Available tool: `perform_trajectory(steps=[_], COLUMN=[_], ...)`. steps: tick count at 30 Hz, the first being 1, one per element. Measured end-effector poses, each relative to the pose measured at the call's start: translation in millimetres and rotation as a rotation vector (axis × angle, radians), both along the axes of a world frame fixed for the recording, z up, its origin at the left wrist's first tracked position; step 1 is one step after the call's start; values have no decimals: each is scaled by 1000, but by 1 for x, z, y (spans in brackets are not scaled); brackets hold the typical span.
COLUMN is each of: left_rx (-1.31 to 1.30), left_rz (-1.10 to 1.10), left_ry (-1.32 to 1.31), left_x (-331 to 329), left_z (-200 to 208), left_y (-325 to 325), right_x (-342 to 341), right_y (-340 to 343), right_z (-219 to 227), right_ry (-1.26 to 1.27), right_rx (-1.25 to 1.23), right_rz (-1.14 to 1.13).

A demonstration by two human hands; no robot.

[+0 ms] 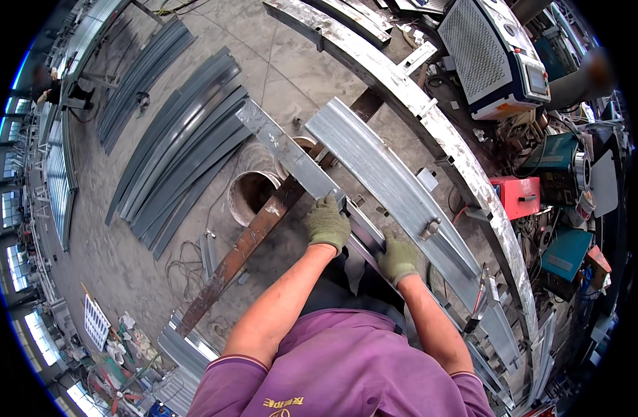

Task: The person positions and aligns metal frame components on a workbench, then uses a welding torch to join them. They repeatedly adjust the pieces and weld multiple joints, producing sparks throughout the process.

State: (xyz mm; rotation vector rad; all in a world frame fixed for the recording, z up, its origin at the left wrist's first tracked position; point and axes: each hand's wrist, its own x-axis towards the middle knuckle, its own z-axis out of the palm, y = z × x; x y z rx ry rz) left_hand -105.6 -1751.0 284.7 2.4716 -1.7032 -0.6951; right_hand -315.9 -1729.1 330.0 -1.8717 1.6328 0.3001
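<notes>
Seen from above, a person in a smooth purple shirt works with two gloved hands on a long, straight metal channel in the middle of the scene. The channel is grey metal, narrow and flat-faced, its far part scuffed with pale marks. Its long axis runs diagonally: one squared end points far and left, and the rest slopes near and right, where the right arm and other metal pieces crowd the view. The left hand, in a coarse olive-green knit glove, is curled over the channel; the right hand, gloved alike, grips it farther along, nearer and to the right. The undersides of the fingers are hidden. The channel lies across a rusty brown beam with a flaky surface. To its right, roughly parallel, is a wider ribbed silvery beam with a small metal tool on it. Beyond that sweeps a large curved beam, patchy white. Left of the channel, a stained round bucket is tipped on the dusty grey floor, near a stack of curved, glossy dark-grey strips.
</notes>
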Motion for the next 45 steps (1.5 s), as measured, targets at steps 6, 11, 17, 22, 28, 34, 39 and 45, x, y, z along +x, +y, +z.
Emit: perform_trajectory(steps=[6,11,17,22,28,34,39,45], left_rx=[135,197,39,85,143,56,-80,-231], left_rz=[-63,-147,-194,-196,-207,-149,-142,52], left_ry=[-17,-30,-50,-25,-6,96,-2,229], left_x=[-2,-3,3,8,13,9,9,9], left_z=[14,23,8,5,9,6,-10,-2], left_y=[-7,-14,-6,-11,-17,-14,-1,6], right_x=[-15,-16,-14,-18,-20,-48,-129,-198], right_y=[-23,-27,-39,-38,-39,-35,-29,-7], right_z=[-13,-11,0,-11,-18,-17,-25,-100], right_ry=[-86,-89,-88,-115,-179,-486,131,444], right_rx=[212,219,293,273,204,122,-158,-193], right_rz=[151,185,221,260,279,241,-277,-305])
